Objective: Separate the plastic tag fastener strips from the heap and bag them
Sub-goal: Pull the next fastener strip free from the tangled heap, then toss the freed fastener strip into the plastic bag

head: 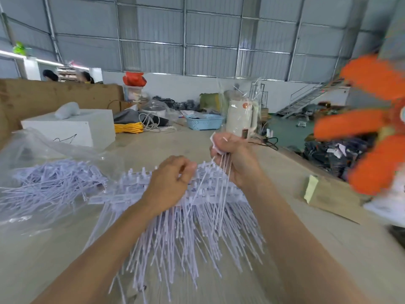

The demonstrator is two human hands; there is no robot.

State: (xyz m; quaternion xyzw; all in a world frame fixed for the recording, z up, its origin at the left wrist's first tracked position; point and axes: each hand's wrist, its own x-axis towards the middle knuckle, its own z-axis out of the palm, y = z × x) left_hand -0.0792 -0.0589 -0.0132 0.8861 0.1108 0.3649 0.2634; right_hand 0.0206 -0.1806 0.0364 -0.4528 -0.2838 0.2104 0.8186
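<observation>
Above the heap (186,227), right hand (232,154) grips a strip bunch (223,170) (raised); left hand (173,181) pinches one strip (198,187).

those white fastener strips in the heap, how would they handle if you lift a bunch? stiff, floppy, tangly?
Probably springy rather than limp: strands held by the right hand run fairly straight down to the heap. Likely light, since a few fingers lift a bunch. Apt to snag: the thin strands fan out and cross, and the left hand seems to be teasing them apart.
</observation>
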